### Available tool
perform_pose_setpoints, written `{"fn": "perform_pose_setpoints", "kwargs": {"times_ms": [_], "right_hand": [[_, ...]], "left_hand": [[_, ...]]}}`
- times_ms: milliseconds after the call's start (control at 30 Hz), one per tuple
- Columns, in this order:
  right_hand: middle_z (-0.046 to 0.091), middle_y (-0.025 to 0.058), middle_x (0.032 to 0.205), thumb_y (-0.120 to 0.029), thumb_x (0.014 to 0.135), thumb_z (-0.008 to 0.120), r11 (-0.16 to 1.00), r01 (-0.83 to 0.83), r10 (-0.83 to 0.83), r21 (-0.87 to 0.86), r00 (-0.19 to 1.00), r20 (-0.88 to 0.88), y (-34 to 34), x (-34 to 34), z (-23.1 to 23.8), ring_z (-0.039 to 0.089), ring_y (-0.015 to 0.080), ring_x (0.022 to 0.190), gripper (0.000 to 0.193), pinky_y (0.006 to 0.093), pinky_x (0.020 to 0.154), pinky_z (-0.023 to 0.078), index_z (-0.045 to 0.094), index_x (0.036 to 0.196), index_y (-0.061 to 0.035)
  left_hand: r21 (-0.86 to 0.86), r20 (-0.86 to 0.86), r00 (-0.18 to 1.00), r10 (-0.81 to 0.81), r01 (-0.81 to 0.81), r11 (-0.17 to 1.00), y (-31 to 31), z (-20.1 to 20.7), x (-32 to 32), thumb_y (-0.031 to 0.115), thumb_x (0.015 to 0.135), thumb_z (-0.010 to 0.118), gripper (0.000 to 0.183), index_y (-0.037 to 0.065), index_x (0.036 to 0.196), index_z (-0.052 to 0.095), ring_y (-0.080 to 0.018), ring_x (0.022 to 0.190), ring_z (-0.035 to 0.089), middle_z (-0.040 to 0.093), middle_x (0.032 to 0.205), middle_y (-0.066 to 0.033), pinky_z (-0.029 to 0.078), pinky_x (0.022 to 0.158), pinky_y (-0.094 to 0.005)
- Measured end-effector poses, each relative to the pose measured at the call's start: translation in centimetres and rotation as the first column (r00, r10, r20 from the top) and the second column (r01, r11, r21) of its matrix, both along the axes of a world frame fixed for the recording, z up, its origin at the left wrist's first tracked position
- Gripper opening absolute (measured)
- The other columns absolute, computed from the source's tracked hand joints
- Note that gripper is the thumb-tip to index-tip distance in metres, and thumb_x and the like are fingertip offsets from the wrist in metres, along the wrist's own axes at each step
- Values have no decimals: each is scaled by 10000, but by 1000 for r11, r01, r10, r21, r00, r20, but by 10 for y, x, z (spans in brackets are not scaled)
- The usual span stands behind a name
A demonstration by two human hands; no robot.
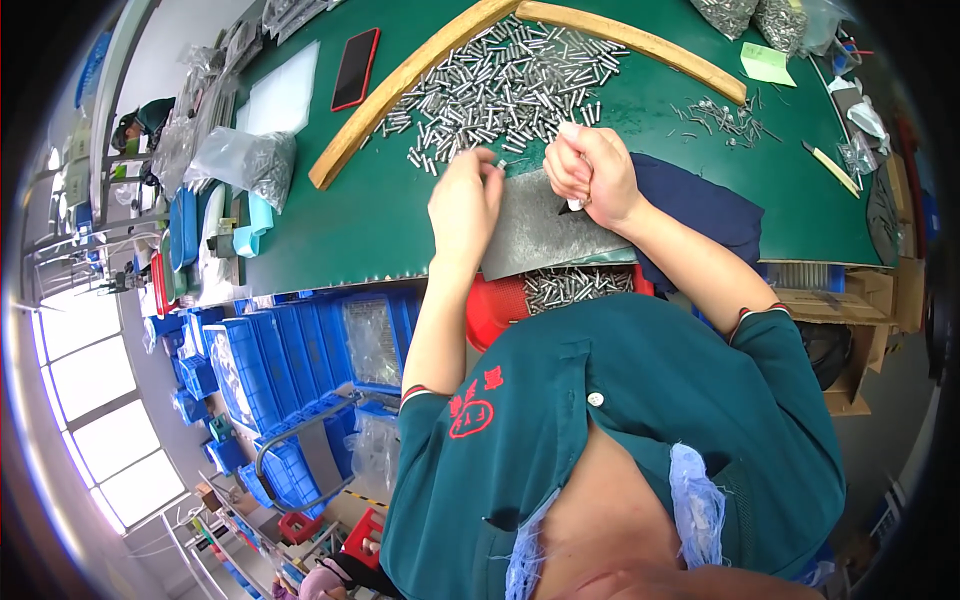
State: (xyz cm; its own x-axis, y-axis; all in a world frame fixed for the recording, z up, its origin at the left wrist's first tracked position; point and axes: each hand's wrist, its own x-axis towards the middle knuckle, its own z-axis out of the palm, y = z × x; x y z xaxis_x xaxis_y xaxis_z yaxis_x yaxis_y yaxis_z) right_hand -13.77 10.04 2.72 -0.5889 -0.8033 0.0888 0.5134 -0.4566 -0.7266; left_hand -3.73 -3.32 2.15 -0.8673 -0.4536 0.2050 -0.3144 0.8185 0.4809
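A broad heap of short metal pins (500, 85) lies on the green tabletop. At its near edge, my left hand (466, 198) is closed in a pinch, with a small shiny metal pin (503, 163) at the fingertips. My right hand (600, 178) makes a fist around a white tool (575, 204) with a dark pointed tip; most of it is hidden in the palm. Beneath both hands a grey sheet (545, 235) covers the table's front edge. Below that edge, a red basket (485, 310) contains more metal pins (575, 288).
Two wooden strips (375, 125) (640, 48) fence the heap. A red-edged phone (356, 68) and a bag of parts (250, 165) lie left. Dark blue cloth (695, 210), loose thin pieces (725, 120) and a yellow cutter (832, 170) lie right. Blue bins (290, 365) stand below left.
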Motion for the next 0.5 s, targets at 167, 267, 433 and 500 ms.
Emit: {"fn": "perform_pose_setpoints", "kwargs": {"times_ms": [167,267,433,500], "right_hand": [[284,-6,417,-229,909,330,1000,23,-23,-20,1000,12,-1,0,0,240,84,365,449,235,364,226,285,479,-110],[284,-8,419,-223,909,328,999,21,-20,-42,1000,20,-1,2,-1,239,83,365,447,235,365,226,285,479,-111],[286,-7,419,-214,903,325,996,34,-32,-88,999,24,0,1,-4,241,85,369,443,238,372,232,288,475,-109],[287,-6,420,-211,902,325,995,35,-33,-89,999,24,0,1,-4,244,87,371,443,239,372,232,291,472,-107]], "left_hand": [[125,-4,986,-167,166,978,34,-11,30,124,745,631,99,75,818,585,-215,656,566,538,765,-63,454,605,-314],[216,17,993,-114,108,970,38,-10,31,124,738,646,94,65,782,587,-165,613,554,526,753,-44,448,581,-286],[222,-9,994,-108,108,969,39,-12,30,125,732,656,95,61,750,589,-148,574,541,525,715,-37,441,564,-275],[224,-1,994,-109,107,969,38,-12,29,126,730,657,96,61,749,589,-149,573,541,525,709,-37,439,562,-277]]}}
